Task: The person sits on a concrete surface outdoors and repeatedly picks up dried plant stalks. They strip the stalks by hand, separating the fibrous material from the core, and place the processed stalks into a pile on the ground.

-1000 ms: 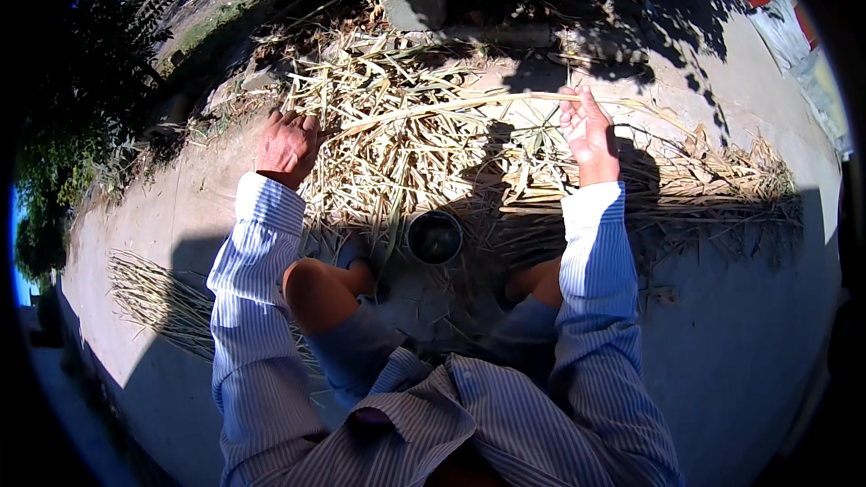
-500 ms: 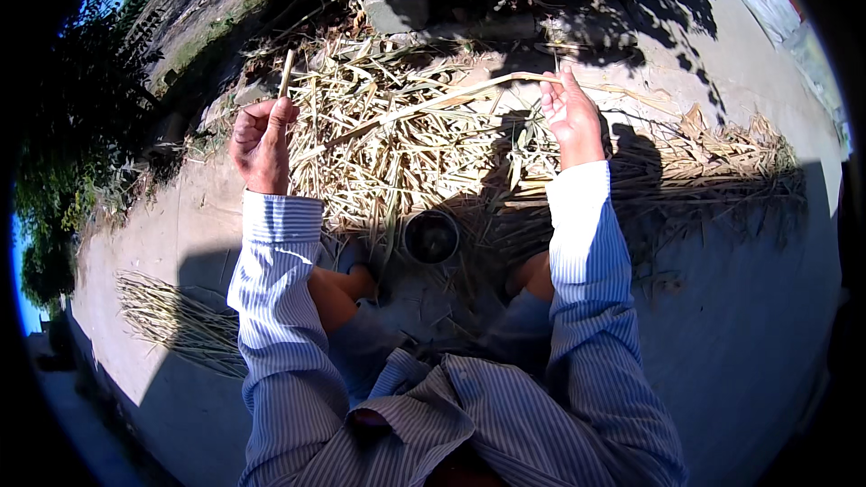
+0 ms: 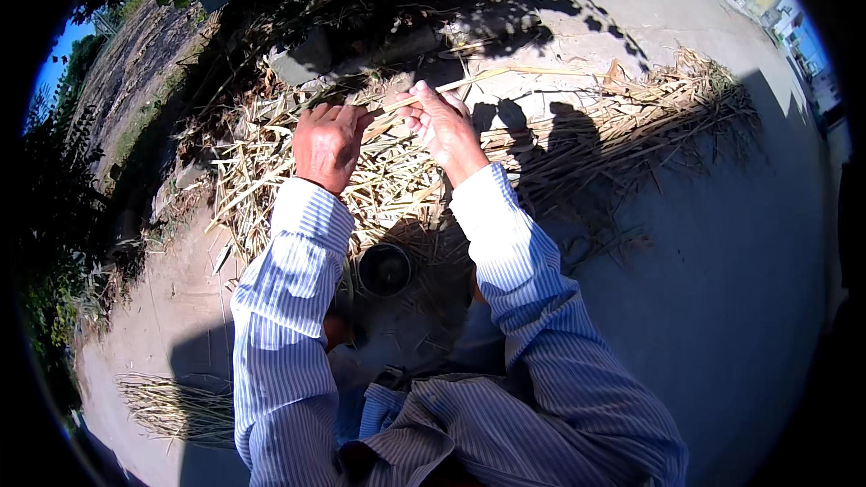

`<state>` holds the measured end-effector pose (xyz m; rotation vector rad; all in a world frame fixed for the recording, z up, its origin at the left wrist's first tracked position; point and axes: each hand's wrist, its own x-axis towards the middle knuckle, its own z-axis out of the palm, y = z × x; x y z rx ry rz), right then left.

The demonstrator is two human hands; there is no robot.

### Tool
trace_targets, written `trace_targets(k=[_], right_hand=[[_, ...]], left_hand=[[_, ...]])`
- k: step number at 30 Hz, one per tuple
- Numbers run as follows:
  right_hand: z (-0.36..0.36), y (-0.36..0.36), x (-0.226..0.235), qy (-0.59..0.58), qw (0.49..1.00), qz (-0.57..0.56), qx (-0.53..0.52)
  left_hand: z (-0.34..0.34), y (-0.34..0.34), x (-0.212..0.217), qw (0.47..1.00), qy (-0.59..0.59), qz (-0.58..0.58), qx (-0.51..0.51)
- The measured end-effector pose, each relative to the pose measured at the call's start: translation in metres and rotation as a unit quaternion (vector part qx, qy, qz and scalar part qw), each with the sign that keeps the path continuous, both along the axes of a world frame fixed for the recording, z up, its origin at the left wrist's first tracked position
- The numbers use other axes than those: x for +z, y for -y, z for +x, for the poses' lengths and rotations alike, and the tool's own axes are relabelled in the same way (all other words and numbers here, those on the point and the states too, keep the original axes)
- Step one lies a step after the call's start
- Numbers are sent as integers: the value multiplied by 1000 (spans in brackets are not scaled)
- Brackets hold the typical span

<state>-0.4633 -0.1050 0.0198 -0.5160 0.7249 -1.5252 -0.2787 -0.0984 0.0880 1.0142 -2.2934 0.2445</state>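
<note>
My left hand [image 3: 327,146] is closed, its back toward me, with the fingertips at the near end of a long, pale dry stalk [image 3: 480,78]. Close beside it on the right, my right hand [image 3: 444,133] pinches the same stalk between thumb and fingers. From there the stalk runs out to the upper right, over the ground. What the left palm holds besides is hidden. Both hands are raised above a loose heap of dry straw-coloured stalks and leaves [image 3: 392,176].
A dark round pot [image 3: 384,270] stands at the heap's near edge, in front of my legs. A long pile of dry stalks [image 3: 622,131] stretches to the right. A bundle of thin stalks [image 3: 171,406] lies at lower left. Stone blocks [image 3: 302,59] line the far side.
My hands, wide apart before, have come together. The left no longer shows a short stalk sticking up from its fist. The view has shifted to the right.
</note>
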Motion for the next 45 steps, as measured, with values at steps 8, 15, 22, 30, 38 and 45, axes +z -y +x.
trace_targets(k=[8, 15, 22, 30, 38, 45], right_hand=[[-52, 2, -6, -5, 996, 39, -78], [-62, -15, 0, -55, 992, 40, -104], [-62, -19, 2, -46, 993, 52, -101], [-64, -7, -19, -21, 973, 116, -201], [-66, -4, -56, -13, 986, -25, -167], [-67, 0, -52, 18, 996, 34, -82]], left_hand=[[17, 12, 10, 997, 48, 13, -51], [14, 8, 11, 989, 100, 101, -43], [-49, -4, 2, 889, -155, 426, -68], [-34, 30, -30, 790, -225, 563, -83], [-53, 31, -48, 757, -294, 578, -77], [-33, 49, -47, 809, -389, 435, -64]])
